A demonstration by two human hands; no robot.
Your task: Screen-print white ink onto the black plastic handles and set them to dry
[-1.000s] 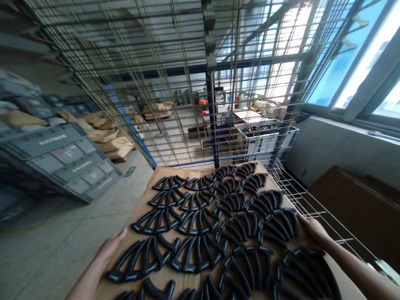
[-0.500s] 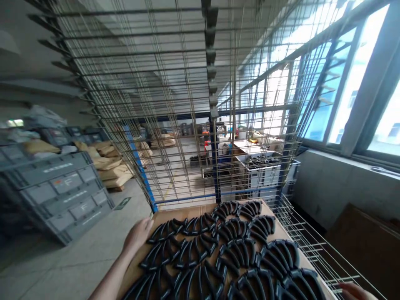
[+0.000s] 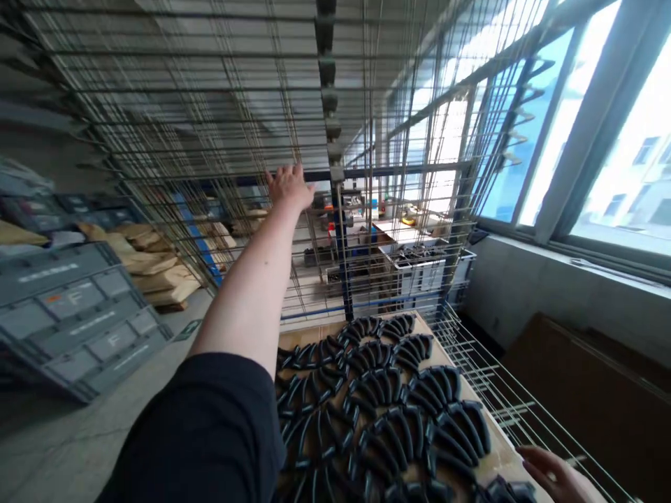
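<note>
My left hand [image 3: 287,187] is stretched far forward, fingers spread, at a dark horizontal bar [image 3: 246,180] of the wire rack [image 3: 293,91]. Whether it touches the bar is hard to tell. Below my arm lies a cardboard sheet [image 3: 490,457], covered with rows of black, curved, ribbed parts [image 3: 393,440]; the arm and dark sleeve hide its left side. At the lower right, my right hand [image 3: 560,478] has its fingertips closed at the sheet's right edge; the frame's edge cuts off part of this hand.
Wire mesh [image 3: 503,391] extends right of the sheet. Stacked grey crates [image 3: 78,307] and brown sacks [image 3: 152,262] stand on the left. Ahead, beyond the rack, is a grey bin [image 3: 419,276] of dark parts. Windows and a sill [image 3: 576,265] line the right wall, with brown boards [image 3: 576,377] below.
My left hand has left the sheet's left edge and moved up and forward to the rack's bar. My right hand has come in to the sheet's right edge. The view has shifted right.
</note>
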